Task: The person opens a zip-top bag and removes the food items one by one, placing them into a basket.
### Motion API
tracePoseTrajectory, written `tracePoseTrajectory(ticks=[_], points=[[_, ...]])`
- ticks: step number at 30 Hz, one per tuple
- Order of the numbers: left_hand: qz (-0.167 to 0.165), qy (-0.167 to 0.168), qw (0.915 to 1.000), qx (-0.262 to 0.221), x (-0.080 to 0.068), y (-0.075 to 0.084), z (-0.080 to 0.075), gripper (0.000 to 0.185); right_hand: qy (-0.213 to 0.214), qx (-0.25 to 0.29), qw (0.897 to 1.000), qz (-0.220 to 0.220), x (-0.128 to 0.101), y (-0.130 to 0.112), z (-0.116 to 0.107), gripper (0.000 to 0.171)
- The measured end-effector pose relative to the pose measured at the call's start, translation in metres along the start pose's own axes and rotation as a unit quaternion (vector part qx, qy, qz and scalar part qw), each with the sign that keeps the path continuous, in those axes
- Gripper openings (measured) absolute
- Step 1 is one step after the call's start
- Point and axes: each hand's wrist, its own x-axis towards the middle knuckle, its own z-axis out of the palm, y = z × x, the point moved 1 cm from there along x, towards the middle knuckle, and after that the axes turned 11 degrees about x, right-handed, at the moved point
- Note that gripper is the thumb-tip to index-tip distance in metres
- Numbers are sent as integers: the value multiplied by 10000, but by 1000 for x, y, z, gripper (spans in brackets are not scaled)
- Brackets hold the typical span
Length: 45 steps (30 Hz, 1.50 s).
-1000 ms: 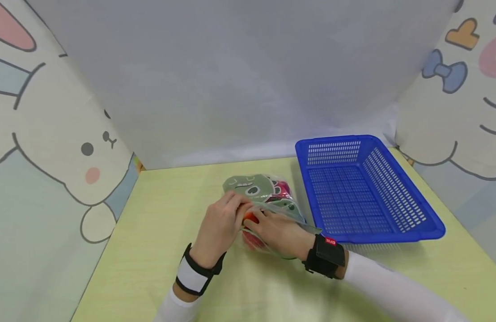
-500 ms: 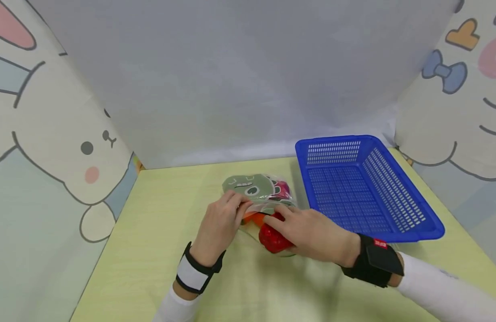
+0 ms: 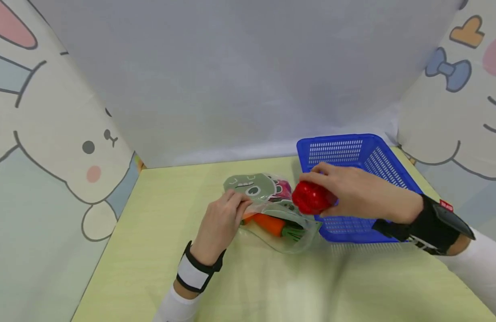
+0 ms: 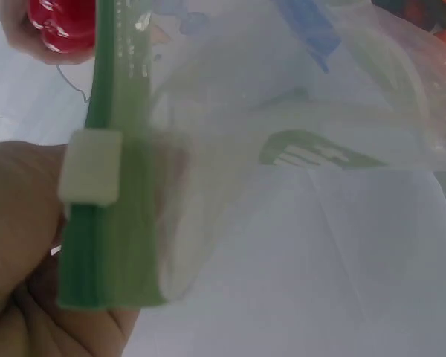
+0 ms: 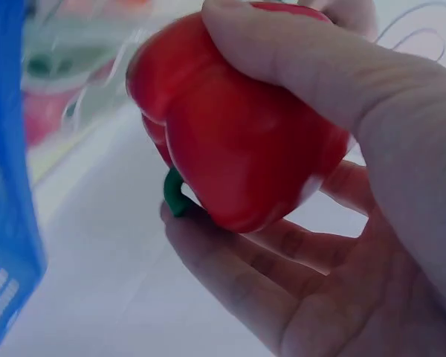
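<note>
A red bell pepper point(image 3: 313, 198) with a green stem is gripped in my right hand point(image 3: 358, 192), held up over the near left part of the blue basket. In the right wrist view the thumb lies on one side of the pepper point(image 5: 238, 126) and the fingers on the other. My left hand point(image 3: 221, 223) pinches the edge of a clear zip bag point(image 3: 296, 219) printed with green cartoon faces. The left wrist view shows the bag's green zip strip with a white slider point(image 4: 91, 167) beside the thumb. Inside the bag's open mouth lies an orange carrot point(image 3: 269, 223) with a green top.
The blue perforated basket point(image 3: 392, 165) stands on the right of the pale yellow table point(image 3: 171, 197), right beside the bag. A plain white backdrop point(image 3: 239, 80) rises behind, with cartoon-printed panels point(image 3: 62, 147) at both sides.
My right hand has come out of the bag with the red bell pepper and moved right and up to the basket. The carrot is now exposed. My left hand has stayed at the bag's edge.
</note>
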Motion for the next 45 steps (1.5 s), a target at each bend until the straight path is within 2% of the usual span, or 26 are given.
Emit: tracePoseTrajectory(ticks=[4, 10, 16, 24, 31, 37, 41, 45], points=[[12, 16, 10000, -13, 1, 0, 0, 11, 189, -230, 9987, 402, 11, 32, -13, 77], [48, 74, 10000, 0, 1, 0, 0, 12, -19, -159, 9969, 768, 29, 77, -13, 78], [79, 79, 9999, 5, 0, 1, 0, 12, -198, -4, 9933, 1137, 46, 114, 0, 78], [57, 62, 10000, 26, -1, 0, 0, 12, -505, -445, 9845, 1618, 72, 163, 30, 80], [83, 39, 9999, 62, -1, 0, 0, 13, -548, -707, 9788, 1845, 80, 189, 49, 73], [86, 3, 9999, 53, -2, 1, 1, 12, -278, -1018, 9815, 1600, 79, 206, 65, 64], [125, 18, 9999, 63, -2, 1, 2, 12, -88, -1120, 9831, 1442, 77, 206, 70, 60], [133, 47, 9999, 89, -2, 1, 2, 11, -99, -1090, 9836, 1436, 78, 199, 66, 61]])
